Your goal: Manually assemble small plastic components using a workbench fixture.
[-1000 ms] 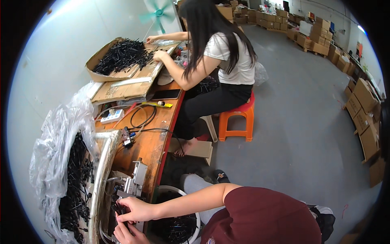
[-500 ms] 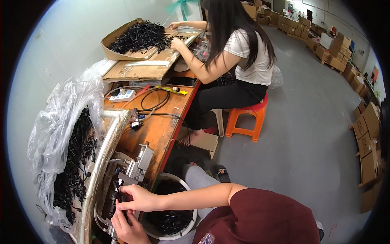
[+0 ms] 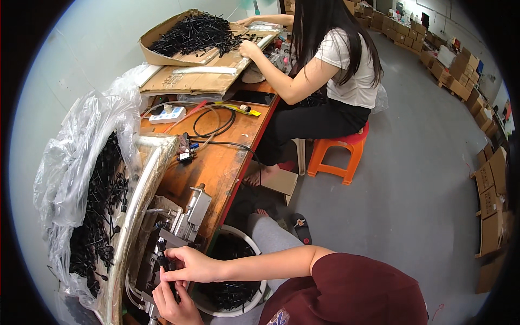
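Over the metal fixture (image 3: pixel 192 214) at the bench's near end, both my hands work close together. My right hand (image 3: pixel 190 265) pinches a small black plastic part (image 3: pixel 162 259) with a knobbed end. Just below it, my left hand (image 3: pixel 176 306) has its fingers curled, with a fingertip touching the same part. A dark stem shows between the left fingers; its full shape is hidden. Left of the fixture, a heap of similar black stemmed parts (image 3: pixel 100 216) lies under clear plastic sheeting (image 3: pixel 65 173). A white bucket (image 3: pixel 260 290) beside the bench holds more black parts.
A foil-wrapped tray edge (image 3: pixel 132 222) runs beside the fixture. Cables (image 3: pixel 216 122), a white power strip (image 3: pixel 168 115) and a phone (image 3: pixel 253 97) lie on the wooden bench (image 3: pixel 216 168). Beyond, a co-worker sits on an orange stool (image 3: pixel 338 157) by a cardboard tray (image 3: pixel 157 54) of black parts.
The view has shifted slightly, so the bench and co-worker sit a little farther right. Both my hands stay at the fixture, and the black part now shows more clearly between them.
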The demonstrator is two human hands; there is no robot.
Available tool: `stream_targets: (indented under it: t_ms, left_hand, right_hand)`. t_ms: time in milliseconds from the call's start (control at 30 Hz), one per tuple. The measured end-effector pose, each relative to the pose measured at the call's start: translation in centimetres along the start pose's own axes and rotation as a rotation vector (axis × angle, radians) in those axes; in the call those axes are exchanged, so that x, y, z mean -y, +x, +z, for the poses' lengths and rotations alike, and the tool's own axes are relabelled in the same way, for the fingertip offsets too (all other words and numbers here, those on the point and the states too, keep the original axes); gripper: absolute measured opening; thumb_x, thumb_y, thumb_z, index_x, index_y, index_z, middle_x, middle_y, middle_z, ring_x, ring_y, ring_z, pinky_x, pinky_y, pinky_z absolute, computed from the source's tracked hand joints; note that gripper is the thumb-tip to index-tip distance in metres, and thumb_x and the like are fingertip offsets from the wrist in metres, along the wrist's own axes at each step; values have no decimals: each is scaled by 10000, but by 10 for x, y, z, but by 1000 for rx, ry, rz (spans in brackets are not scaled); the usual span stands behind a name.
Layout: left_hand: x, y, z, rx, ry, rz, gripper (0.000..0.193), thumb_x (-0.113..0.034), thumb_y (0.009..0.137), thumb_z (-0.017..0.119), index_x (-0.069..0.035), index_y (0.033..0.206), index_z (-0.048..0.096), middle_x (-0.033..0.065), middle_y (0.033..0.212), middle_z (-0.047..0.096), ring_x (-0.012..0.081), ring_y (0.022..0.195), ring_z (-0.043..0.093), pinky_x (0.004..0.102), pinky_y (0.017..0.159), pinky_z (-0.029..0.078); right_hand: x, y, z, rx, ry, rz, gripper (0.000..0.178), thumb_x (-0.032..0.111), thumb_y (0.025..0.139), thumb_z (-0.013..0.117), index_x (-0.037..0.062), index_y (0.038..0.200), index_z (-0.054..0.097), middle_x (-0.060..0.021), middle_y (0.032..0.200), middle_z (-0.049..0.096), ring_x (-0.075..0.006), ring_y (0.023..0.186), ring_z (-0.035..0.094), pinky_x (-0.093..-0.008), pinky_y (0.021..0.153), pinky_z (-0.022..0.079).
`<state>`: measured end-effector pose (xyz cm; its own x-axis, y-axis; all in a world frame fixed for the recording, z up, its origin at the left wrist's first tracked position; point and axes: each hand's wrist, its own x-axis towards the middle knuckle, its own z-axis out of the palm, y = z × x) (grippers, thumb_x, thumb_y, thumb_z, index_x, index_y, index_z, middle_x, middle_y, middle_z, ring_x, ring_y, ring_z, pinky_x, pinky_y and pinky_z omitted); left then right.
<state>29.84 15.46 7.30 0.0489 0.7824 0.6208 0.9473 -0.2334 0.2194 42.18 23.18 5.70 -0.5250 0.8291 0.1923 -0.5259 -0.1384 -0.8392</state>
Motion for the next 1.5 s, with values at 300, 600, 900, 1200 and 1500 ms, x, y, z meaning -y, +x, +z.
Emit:
stream_targets:
  t_ms: [300, 600, 900, 1200, 1500]
  left_hand:
    - [-3, -2, 6, 0, -31, 10, 373, 53, 822, 573, 29, 1194, 594, 148, 943, 598, 289, 838, 574, 369, 743, 457]
    - [-6, -2, 5, -6, -40, -35, 373, 56, 823, 574, 40, 1196, 589, 154, 974, 615, 281, 828, 556, 367, 748, 451]
    - [-2, -5, 9, -41, -42, 1, 362, 80, 803, 582, 64, 1164, 595, 158, 975, 626, 283, 821, 533, 379, 747, 441]
    - [-3, -10, 9, -74, -108, -74, 316, 75, 843, 565, 74, 1158, 592, 141, 881, 574, 255, 796, 540, 349, 733, 442]
    - [6, -20, 9, -76, -274, -133, 212, 75, 871, 538, 114, 1076, 575, 137, 887, 565, 221, 798, 559, 293, 731, 452]
  right_hand:
    - [-6, 0, -13, 56, -30, 1, 356, 222, 850, 721, -37, 1021, 547, -46, 867, 594, -77, 656, 599, -212, 548, 524]
    - [-17, 4, -9, 16, 8, -25, 269, 159, 838, 710, -30, 956, 561, -45, 837, 600, -73, 629, 586, -222, 510, 504]
    - [-16, 4, -14, 86, 14, 60, 334, 180, 856, 724, -9, 1070, 551, -30, 905, 612, -82, 756, 612, -219, 595, 532]
    - [-19, 3, -18, 217, 182, 2, 289, 46, 809, 719, -4, 1054, 575, -53, 920, 624, -107, 783, 628, -263, 657, 574]
    - [-11, 6, -23, 304, 142, 54, 216, 4, 823, 691, -11, 1018, 600, -51, 828, 659, -109, 712, 643, -250, 642, 553]
